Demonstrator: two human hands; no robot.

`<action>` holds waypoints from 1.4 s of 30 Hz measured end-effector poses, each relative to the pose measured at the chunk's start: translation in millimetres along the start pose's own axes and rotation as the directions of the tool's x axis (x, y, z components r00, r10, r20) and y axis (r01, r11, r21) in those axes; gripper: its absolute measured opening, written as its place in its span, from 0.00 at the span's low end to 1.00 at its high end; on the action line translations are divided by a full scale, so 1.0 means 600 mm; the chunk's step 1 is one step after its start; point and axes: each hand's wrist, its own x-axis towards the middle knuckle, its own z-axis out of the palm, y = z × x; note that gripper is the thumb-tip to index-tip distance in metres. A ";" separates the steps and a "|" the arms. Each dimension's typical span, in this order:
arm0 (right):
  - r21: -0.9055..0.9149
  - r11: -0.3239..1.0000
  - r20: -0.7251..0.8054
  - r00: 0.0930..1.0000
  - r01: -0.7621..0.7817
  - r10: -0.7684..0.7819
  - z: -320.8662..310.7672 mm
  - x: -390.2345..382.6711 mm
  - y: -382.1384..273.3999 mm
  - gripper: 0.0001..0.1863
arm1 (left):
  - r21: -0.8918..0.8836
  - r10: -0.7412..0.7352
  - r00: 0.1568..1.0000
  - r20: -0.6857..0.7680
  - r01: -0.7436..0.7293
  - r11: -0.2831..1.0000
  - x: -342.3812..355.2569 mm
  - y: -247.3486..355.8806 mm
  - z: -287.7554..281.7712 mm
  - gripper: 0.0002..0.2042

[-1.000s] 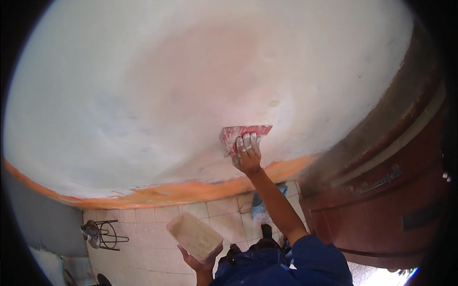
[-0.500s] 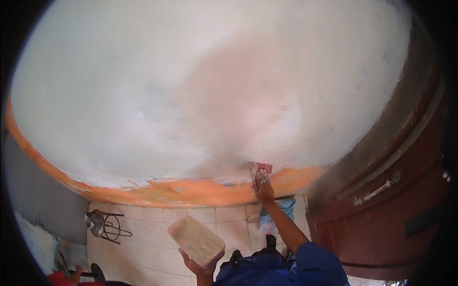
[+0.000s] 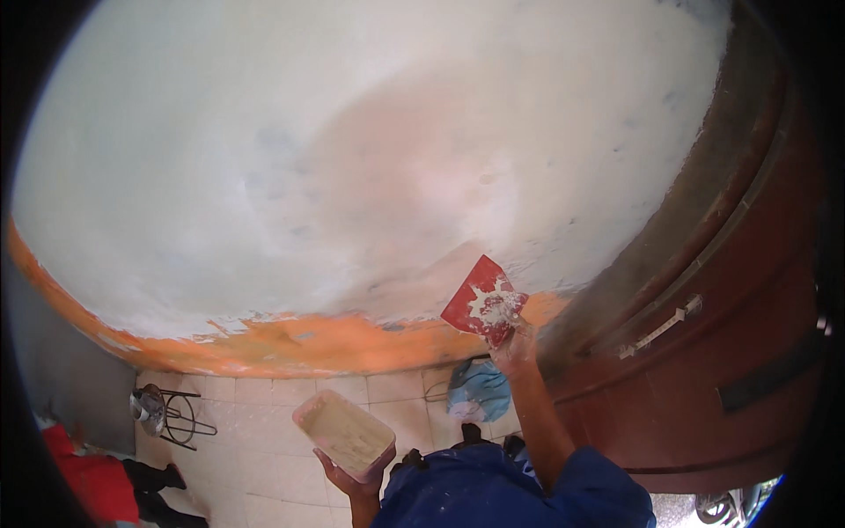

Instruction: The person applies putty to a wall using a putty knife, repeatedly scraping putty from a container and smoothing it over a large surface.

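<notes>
My right hand (image 3: pixel 517 348) is closed on a red putty spreader (image 3: pixel 461 308), a flat blade tilted up with a blob of whitish putty on its face. The blade appears to be held just off the wall (image 3: pixel 264 194), which is coated white with a pinkish patch in the middle. An orange band (image 3: pixel 282 343) runs along the bottom of the wall. Lower down, my left hand (image 3: pixel 352 484) grips a rectangular plastic tub (image 3: pixel 310 408) from below and the side. Pale putty (image 3: pixel 352 436) lies inside the tub.
A maroon door (image 3: pixel 669 396) with a metal bolt stands at the right. On the tiled floor (image 3: pixel 264 458) are a blue bag (image 3: pixel 480 392) by the wall and a dark metal stool (image 3: pixel 182 414) at the left. A person in red (image 3: pixel 88 484) is at the lower left.
My right hand has drawn the spreader back from the wall and turned it, so its putty-covered face shows. The tub stays in my left hand. The person in red now shows more fully.
</notes>
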 end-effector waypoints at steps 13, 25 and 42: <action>-0.400 -0.744 0.898 0.068 0.535 -0.434 0.185 0.096 -0.120 0.28 | -0.085 -0.104 0.983 0.153 0.118 0.989 -0.030 0.013 0.005 0.34; -0.382 -0.767 0.920 0.295 0.515 -0.259 0.047 0.127 0.040 0.31 | -0.064 -0.046 0.988 0.144 0.056 0.996 -0.038 0.005 -0.036 0.32; -0.322 -0.859 0.946 0.091 0.398 -0.312 0.125 0.143 -0.023 0.26 | -0.045 -0.035 0.995 0.088 0.039 0.998 -0.049 0.013 0.002 0.33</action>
